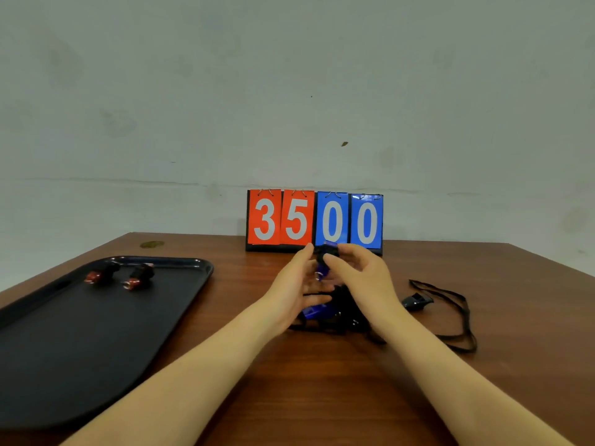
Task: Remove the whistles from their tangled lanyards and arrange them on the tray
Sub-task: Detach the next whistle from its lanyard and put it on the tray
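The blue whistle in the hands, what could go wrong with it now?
Both hands, left and right, hold the blue whistle above a tangled pile of lanyards. Pulling hard might tighten the knots or drag up the second blue whistle. It could also slip and knock the scoreboard just behind.

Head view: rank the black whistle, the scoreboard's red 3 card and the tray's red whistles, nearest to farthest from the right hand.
From the right hand:
1. Black whistle, just to its right.
2. Red 3 card, behind, leftward.
3. Red whistles, far left on the tray.
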